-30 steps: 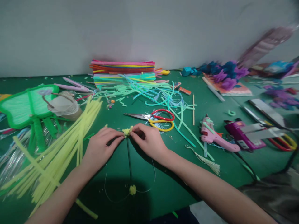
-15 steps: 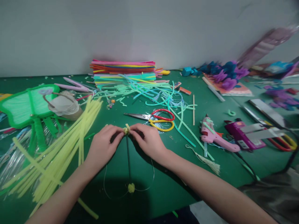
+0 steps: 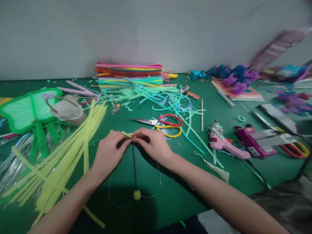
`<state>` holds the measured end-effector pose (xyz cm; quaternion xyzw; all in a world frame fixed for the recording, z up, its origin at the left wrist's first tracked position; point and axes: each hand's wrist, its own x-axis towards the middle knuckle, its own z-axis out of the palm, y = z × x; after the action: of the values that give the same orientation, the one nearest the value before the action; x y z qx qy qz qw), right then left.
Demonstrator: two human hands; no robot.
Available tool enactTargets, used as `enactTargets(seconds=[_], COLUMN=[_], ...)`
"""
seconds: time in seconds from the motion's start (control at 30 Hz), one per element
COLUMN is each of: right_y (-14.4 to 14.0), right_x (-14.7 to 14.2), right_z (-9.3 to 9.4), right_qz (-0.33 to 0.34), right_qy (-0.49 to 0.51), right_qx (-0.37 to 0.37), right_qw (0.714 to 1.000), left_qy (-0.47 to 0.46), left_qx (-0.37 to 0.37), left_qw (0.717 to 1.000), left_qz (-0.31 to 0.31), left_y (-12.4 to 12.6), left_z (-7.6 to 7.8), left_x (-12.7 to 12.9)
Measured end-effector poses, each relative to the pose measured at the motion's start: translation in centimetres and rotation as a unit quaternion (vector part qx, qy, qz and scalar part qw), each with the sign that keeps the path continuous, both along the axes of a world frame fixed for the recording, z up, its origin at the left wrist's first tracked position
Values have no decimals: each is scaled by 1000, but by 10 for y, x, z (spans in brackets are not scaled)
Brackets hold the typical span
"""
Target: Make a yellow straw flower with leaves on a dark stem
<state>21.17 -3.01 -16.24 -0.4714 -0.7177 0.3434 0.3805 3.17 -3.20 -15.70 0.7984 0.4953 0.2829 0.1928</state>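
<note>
My left hand (image 3: 111,151) and my right hand (image 3: 154,145) meet over the middle of the green table, both closed in a pinch. Between their fingertips is a short yellow pipe cleaner (image 3: 127,134), partly hidden by the fingers. A thin dark rod (image 3: 134,165) runs from this spot toward me. At its near end sits a small yellow fuzzy ball (image 3: 137,195), with a fine clear wire (image 3: 159,185) looping out on both sides. Just beyond my right hand lie scissors (image 3: 168,125) with one red and one yellow handle loop.
A bundle of yellow pipe cleaners (image 3: 65,162) lies left, beside a green fuzzy piece (image 3: 21,112). Stacked coloured pipe cleaners (image 3: 129,71) are against the wall. At right are a pink glue gun (image 3: 226,146), a purple device (image 3: 253,143), a cream tassel (image 3: 214,167) and more scissors (image 3: 292,146).
My fingertips have drawn closer together around the yellow pipe cleaner. Its upright end now lies slanted to the left. The rod and ball have hardly moved.
</note>
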Motion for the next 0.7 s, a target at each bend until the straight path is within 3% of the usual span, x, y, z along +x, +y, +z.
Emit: enactTargets(seconds=[0.13,0.27,0.53,0.7], right_y=[3,4,4,2], right_x=[4,5,10,13], right_z=[1,1,-4,-5], right_qz=[16,33,46,15], right_qy=[-53,-64,-61,-74], right_qx=[33,50,96,154], right_qw=[998,996,992,985], left_qy=[-74,-95,50,70], left_qx=[-26,-7,46,80], left_qw=[997,995,998,994], left_qz=[26,23,-1,-24], left_y=[-2,-1,17,20], left_z=[5,8,6,3], left_x=[2,2,-25,-35])
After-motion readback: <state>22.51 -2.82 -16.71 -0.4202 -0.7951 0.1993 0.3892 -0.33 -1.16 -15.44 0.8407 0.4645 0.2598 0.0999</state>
